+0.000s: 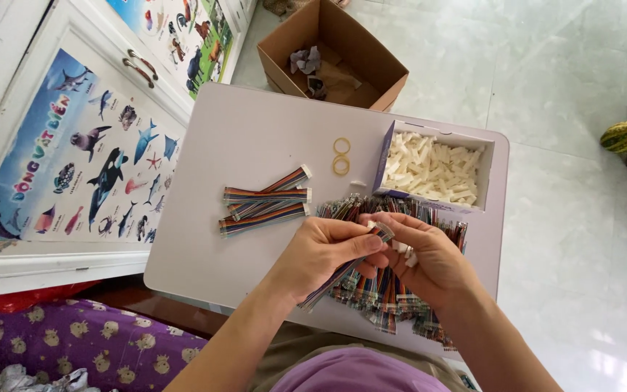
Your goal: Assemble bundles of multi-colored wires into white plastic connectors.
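My left hand (pixel 322 252) grips a flat multicoloured ribbon cable (pixel 335 279) that runs down-left from its fingers. My right hand (pixel 429 258) pinches the cable's upper end and also holds small white plastic connectors (pixel 406 250) against its palm. Both hands hover over a large heap of loose ribbon cables (pixel 393 290) on the small white table (pixel 248 138). Left of the hands lies a small stack of ribbon cables with white connectors fitted (pixel 266 202).
An open box of white connectors (pixel 433 168) stands at the table's back right. Two yellow rubber bands (pixel 341 156) lie beside it. A brown cardboard box (pixel 333 54) sits on the tiled floor behind. White cabinet with animal posters (pixel 88 156) at left.
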